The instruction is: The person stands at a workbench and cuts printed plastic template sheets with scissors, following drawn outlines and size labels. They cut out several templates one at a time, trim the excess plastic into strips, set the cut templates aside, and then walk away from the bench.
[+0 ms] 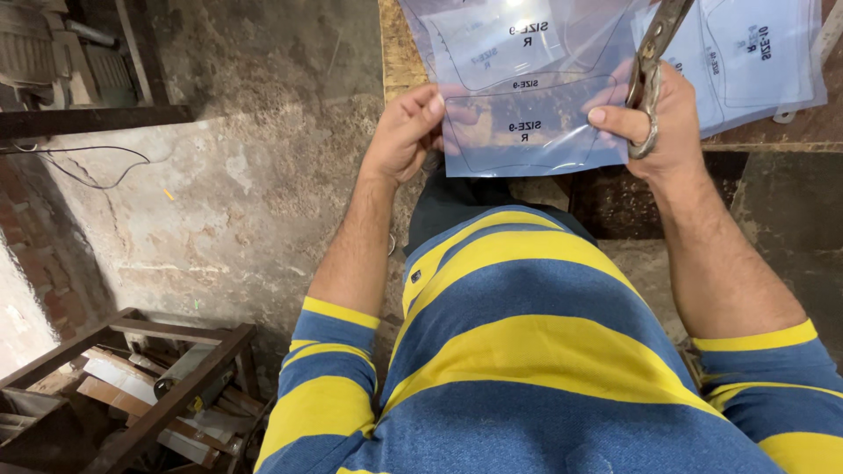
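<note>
Clear plastic makes up the sheet (527, 114) held up between two hands, with dark curved outlines and short black printed marks on it. The left hand (406, 132) pinches the sheet's left edge, thumb on the near face and fingers showing dimly through from behind. The right hand (654, 123) pinches the right edge the same way, thumb pressed on the near face, and it also carries one pair of metal scissors (648, 75); a finger passes through the lower loop and the blades point up and away. Whether the blades are together or apart cannot be told.

One more clear sheet (755, 53) with like outlines lies on the wooden bench (399, 53), at its near edge toward the right corner, partly behind the right hand. The held sheet hangs over that near edge, above the person's lap.

Left of the bench is a stained concrete floor (219, 175) with one dark cable (88, 167). At the lower left stands one wooden rack (132, 369) holding scrap boards.
</note>
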